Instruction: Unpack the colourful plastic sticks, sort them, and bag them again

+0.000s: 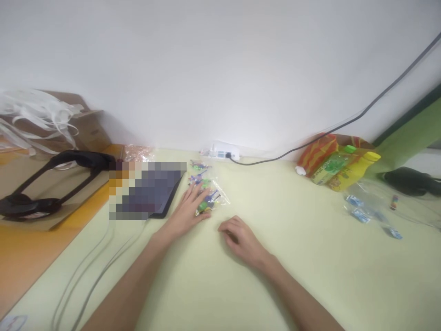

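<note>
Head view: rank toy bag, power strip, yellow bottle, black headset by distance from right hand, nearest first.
1. Toy bag, just ahead-left of right hand.
2. Power strip, ahead at the wall.
3. Yellow bottle, off right.
4. Black headset, far left.

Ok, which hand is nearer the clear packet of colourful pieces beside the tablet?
Left. The left hand lies flat, touching the clear packet; the right hand rests curled on the table, apart from the packet, to its right and nearer the camera.

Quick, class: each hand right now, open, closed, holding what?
Left hand: open, fingers resting on the clear toy packets.
Right hand: loosely closed on the table, nothing visibly held.
</note>
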Tool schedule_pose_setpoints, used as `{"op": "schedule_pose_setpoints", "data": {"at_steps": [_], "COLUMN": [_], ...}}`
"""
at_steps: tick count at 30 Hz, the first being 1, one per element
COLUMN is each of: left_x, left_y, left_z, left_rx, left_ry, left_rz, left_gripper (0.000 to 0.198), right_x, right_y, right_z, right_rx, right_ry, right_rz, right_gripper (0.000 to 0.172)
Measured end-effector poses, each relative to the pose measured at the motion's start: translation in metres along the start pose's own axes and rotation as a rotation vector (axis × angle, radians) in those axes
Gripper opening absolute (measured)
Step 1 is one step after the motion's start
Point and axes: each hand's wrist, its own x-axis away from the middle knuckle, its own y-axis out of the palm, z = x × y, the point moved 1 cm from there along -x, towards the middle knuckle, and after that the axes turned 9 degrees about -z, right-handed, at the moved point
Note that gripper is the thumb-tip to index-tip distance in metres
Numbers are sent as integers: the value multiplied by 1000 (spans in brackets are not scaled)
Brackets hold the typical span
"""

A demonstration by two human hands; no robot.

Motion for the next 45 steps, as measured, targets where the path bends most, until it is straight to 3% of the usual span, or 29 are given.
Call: {"op": "schedule_pose_setpoints", "data": {"at_steps": [8, 18, 21, 24, 27, 29, 31, 36, 45], "left_x": [-5, -4, -1, 2, 4, 5, 7, 9, 8], "left_y": [5, -2, -3, -3, -2, 0, 2, 8, 11], "left_z": [-8, 1, 4, 9, 20, 31, 43, 59, 47], "left_rx": [9, -56, -71, -75, -68, -59, -38, -7, 8], "left_ry": [-101, -51, 3, 89, 172, 216, 260, 308, 260], "left_rz": [195, 223, 215, 182, 127, 95, 56, -15, -24], "left_gripper": [70, 59, 58, 59, 62, 64, 63, 60, 62], "right_x": [0, 1, 1, 2, 5, 7, 8, 6, 11], "right_y": [-1, 0, -1, -8, -13, -13, -12, -13, -29], "right_z": [-1, 0, 1, 3, 7, 11, 16, 26, 27], "right_rx": [-8, 25, 53, 62, 81, 92, 82, -11, -155], "right_ry": [30, 4, 17, 107, 208, 246, 257, 294, 291], "right_rz": [-13, 0, 110, 315, 442, 440, 401, 311, 307], "right_gripper": [35, 32, 25, 13, 24, 44, 54, 45, 37]}}
